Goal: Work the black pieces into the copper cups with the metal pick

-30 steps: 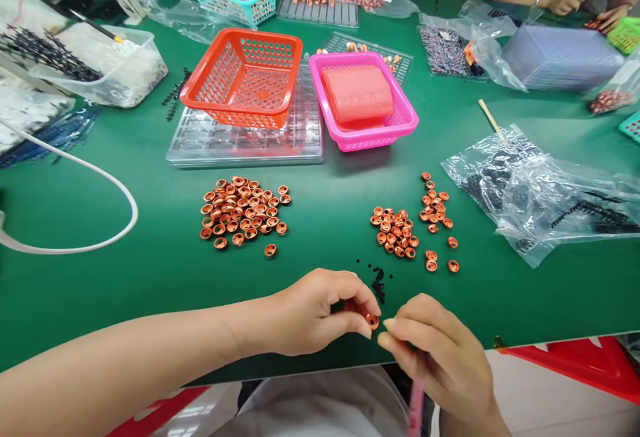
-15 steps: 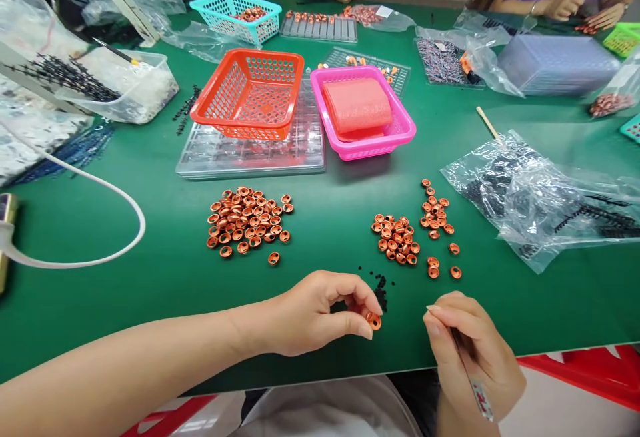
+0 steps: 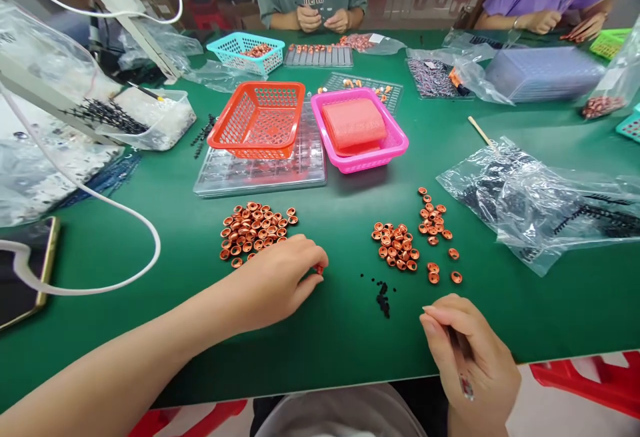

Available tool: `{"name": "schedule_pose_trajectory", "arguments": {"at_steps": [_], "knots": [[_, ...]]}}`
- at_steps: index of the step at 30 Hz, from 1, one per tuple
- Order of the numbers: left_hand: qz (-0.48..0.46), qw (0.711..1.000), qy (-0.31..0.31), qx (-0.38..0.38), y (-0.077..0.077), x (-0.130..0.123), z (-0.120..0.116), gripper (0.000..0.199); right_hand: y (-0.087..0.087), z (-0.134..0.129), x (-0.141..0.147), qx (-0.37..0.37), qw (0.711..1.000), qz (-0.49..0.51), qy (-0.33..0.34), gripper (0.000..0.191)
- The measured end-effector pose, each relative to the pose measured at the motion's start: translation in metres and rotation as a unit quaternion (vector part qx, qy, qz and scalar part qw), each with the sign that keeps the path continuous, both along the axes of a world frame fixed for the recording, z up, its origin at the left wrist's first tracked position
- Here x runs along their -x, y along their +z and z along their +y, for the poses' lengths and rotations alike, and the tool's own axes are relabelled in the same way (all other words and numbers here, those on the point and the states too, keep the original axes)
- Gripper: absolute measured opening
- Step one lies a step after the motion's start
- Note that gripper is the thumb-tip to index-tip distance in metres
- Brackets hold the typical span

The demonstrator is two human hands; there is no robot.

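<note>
My left hand (image 3: 285, 277) is closed beside the left pile of copper-coloured cup-shaped pieces (image 3: 250, 230), covering its near right edge. One copper-coloured cup piece (image 3: 319, 268) shows between its fingertips, mostly hidden. Near the table's front edge, my right hand (image 3: 473, 357) is closed with thumb and forefinger pinched together. A slim tool with a patterned end (image 3: 467, 387), which looks like tweezers, lies across its palm; its other end is hidden. Tiny black beads (image 3: 383, 300) lie left of that hand. Beyond them sits a second pile of copper cups (image 3: 397, 247), with several more scattered to its right.
An orange basket (image 3: 257, 120) rests on clear compartment trays (image 3: 260, 187). Beside it, a pink basket (image 3: 357, 164) holds pink foam. Plastic bags with black parts (image 3: 520, 197) lie at right. A white cable (image 3: 155, 250) and a phone (image 3: 30, 267) are at left. Two people work opposite.
My left hand has moved left and away, from beside the black beads to the left pile. The right hand stays nearly in place, still pinched. The view has tilted up slightly.
</note>
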State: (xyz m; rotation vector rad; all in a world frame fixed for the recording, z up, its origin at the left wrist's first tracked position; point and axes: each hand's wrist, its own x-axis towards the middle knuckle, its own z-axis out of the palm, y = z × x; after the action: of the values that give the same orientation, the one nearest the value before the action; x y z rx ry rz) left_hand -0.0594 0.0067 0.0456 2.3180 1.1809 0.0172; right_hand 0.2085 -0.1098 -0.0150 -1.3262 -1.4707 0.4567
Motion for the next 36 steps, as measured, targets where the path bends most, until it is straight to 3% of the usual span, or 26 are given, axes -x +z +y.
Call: {"name": "schedule_pose_trajectory", "arguments": {"at_steps": [9,12,18,23,31,36], "knots": [[0.137,0.985,-0.005,-0.106,0.004,0.019,0.018,0.024,-0.003,0.003,-0.002,-0.012,0.999,-0.018,0.05,0.025],[0.089,0.988,0.002,-0.126,0.005,0.007,0.016,0.021,-0.004,0.004,-0.002,-0.014,0.998,-0.027,0.047,0.023],[-0.021,0.991,-0.081,-0.104,-0.006,-0.052,0.015,0.017,-0.002,0.005,-0.001,-0.018,0.997,-0.059,0.045,0.021],[-0.051,0.994,-0.071,-0.066,-0.021,-0.081,0.027,0.012,-0.004,0.005,-0.001,-0.024,0.997,-0.064,0.039,0.022],[-0.066,0.994,-0.043,-0.07,-0.034,-0.087,0.029,0.009,-0.008,0.001,-0.002,-0.001,0.998,-0.038,0.044,0.025],[-0.164,0.982,-0.036,-0.086,-0.023,-0.066,0.009,0.006,-0.006,-0.001,-0.004,0.018,0.993,0.115,-0.02,0.015]]}}
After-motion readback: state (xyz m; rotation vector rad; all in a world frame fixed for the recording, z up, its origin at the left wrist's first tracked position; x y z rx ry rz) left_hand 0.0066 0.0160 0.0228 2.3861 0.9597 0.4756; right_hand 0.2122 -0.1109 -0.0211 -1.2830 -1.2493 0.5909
